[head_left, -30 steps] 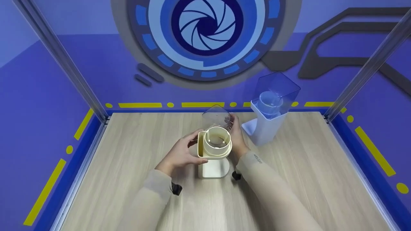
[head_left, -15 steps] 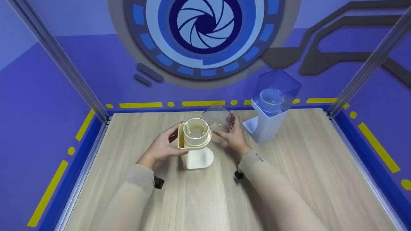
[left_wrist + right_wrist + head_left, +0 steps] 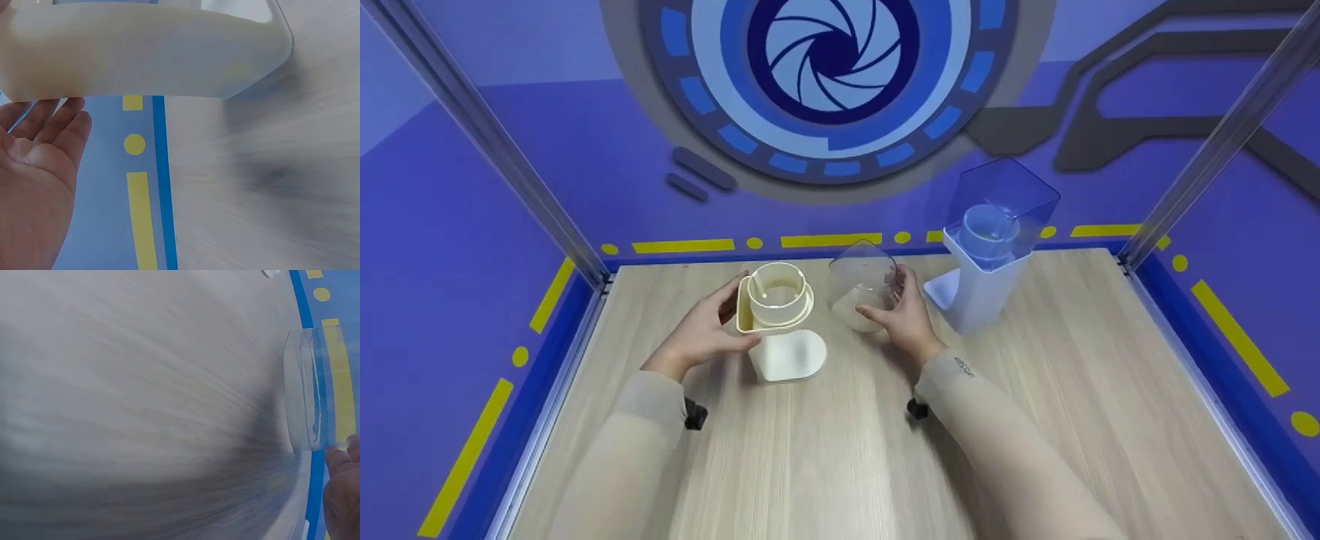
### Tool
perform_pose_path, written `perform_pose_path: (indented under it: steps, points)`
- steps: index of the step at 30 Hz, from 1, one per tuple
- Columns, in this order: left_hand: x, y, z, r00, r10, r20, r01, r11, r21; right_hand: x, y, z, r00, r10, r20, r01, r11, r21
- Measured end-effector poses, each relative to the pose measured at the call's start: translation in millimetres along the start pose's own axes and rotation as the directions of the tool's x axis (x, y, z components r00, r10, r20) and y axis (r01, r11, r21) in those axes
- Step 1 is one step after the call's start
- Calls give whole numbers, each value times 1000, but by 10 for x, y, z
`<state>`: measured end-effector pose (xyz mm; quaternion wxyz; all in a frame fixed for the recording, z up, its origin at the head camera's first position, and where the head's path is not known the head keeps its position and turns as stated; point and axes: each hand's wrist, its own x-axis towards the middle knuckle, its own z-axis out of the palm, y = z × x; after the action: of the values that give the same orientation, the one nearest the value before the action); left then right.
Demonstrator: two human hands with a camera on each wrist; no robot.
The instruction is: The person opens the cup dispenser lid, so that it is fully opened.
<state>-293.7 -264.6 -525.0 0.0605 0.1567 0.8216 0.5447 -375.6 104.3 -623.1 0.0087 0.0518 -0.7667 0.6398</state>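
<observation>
On the left in the head view, my left hand (image 3: 697, 334) grips a cream-coloured dispenser body (image 3: 776, 311) by its side. Its thumb lies along the near face and the fingers reach behind. The body carries a round, open collar on top and a pale rounded foot (image 3: 793, 355) below. Seen from the left wrist, fingertips (image 3: 81, 115) press against its long smooth wall. My right hand (image 3: 911, 315) holds a clear, square-cornered plastic container (image 3: 859, 270) between thumb and fingers, right of the dispenser body. That container (image 3: 301, 391) also shows in the right wrist view.
Behind my right hand stands a similar pale blue dispenser (image 3: 986, 292) with a tinted transparent top (image 3: 1012, 184). The wooden table (image 3: 795, 465) is bounded by purple-blue panels and metal posts (image 3: 521, 157) at the corners.
My left hand has carried the cream dispenser body leftward, away from the clear container, which now shows more fully. My right hand stays nearly in place, its thumb now visible on the container.
</observation>
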Motion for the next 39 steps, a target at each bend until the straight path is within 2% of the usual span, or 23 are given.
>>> perform_pose_path:
  steps: [7,10,13,15,17,19,21,24,26,28,30,31,33,35,36,37,39]
  points:
    - [-48,-9,41,1000,-24,-8,24,1000,-9,-22,-3,-5,999,17,27,-17,1000,-13]
    - [-80,36,75,998,-11,-54,14,998,54,-37,-19,-21,999,27,29,-25,999,-46]
    - [-114,141,131,988,67,-137,-45,987,155,-56,-42,-46,999,43,31,-41,997,-68]
    - [-138,235,180,969,151,-196,-106,969,224,-74,-66,-74,998,58,29,-55,995,-84]
    - [-156,336,247,940,238,-245,-175,951,255,-99,-100,-117,997,67,24,-65,993,-98]
    - [-170,438,335,899,319,-301,-236,930,282,-136,-145,-176,997,70,18,-68,991,-112]
    - [-189,529,450,846,386,-368,-286,911,299,-187,-186,-242,998,67,18,-64,991,-116]
    - [-232,666,662,758,457,-465,-349,887,303,-273,-241,-328,999,50,17,-48,995,-85]
    - [-265,743,819,713,484,-507,-382,875,297,-330,-273,-377,1000,25,15,-25,998,-53]
    - [-284,809,982,686,502,-527,-410,865,290,-393,-311,-428,1000,0,9,0,1000,-26]
    - [-290,854,1144,669,520,-531,-424,854,301,-467,-347,-491,1000,-30,8,31,999,-17]
    - [-284,867,1231,666,527,-528,-435,849,300,-520,-367,-533,999,-41,8,41,999,-9]
    - [-274,886,1399,673,532,-514,-450,846,287,-626,-400,-624,998,-57,5,57,998,-5]
    - [-260,894,1551,700,515,-495,-451,856,253,-735,-430,-719,997,-73,-2,73,997,-1]
    - [-245,891,1620,719,498,-484,-451,865,221,-789,-446,-767,997,-80,-9,80,997,1]
    - [-227,889,1684,747,472,-469,-442,879,181,-837,-458,-815,996,-87,-20,87,996,1]
    - [-175,879,1800,812,406,-419,-407,909,92,-914,-468,-909,994,-101,-51,101,995,-2]
